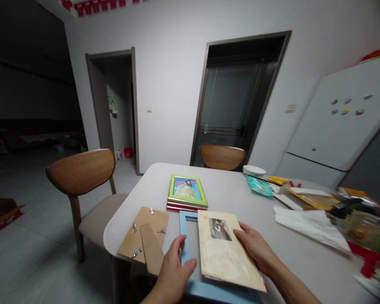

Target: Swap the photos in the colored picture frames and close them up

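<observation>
A light blue picture frame [184,249] lies at the near edge of the table. My left hand [174,270] grips its left bar, fingers on the outer side and thumb on the inner side. In my right hand [256,249] is a cream sheet [220,257] with a small printed picture, pinched at its right edge. This sheet covers much of the blue frame's opening. Left of the frame rests a brown backing board [139,236] with metal clips and a stand leg. Beyond it, a green picture frame [186,192] is stacked on a red one.
On the white table's [240,194] right side are a white bowl [254,170], a teal packet [259,185], white paper [310,223] and assorted clutter. A wooden chair [85,177] stands at the left, another chair [223,157] at the far side. A refrigerator [345,114] is behind at right.
</observation>
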